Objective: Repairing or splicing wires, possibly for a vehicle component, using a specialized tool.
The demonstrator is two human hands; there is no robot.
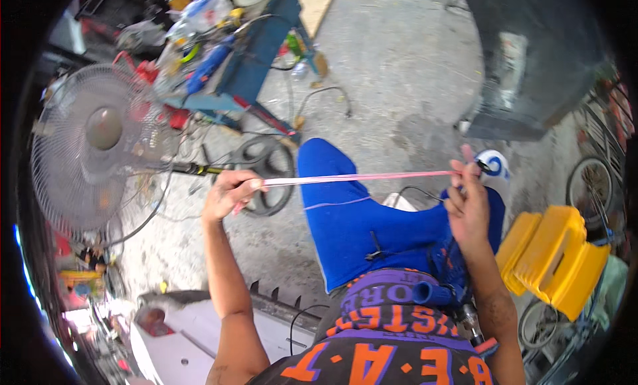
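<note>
Grey concrete floor spreads under everything, worn and stained, in a cluttered workshop. At eleven o'clock stands a blue table heaped with plastic bags and a long blue object. Between nine and ten o'clock is a round wire-caged fan, and at two o'clock a large dark panel. Yellow plastic pieces sit between three and four o'clock, with a bicycle wheel at three. Between seven and eight o'clock lies a white panel.

Near the middle, above the blue trousers, a pink strand is drawn straight. Its long axis runs from nine o'clock to three o'clock, the three o'clock end slightly higher in view; it looks whiter toward nine and pinker toward three. The left hand, at nine o'clock, has its grip pinching one end between thumb and fingers. The right hand, at three o'clock, pinches the other end with its grip, fingertips together.
</note>
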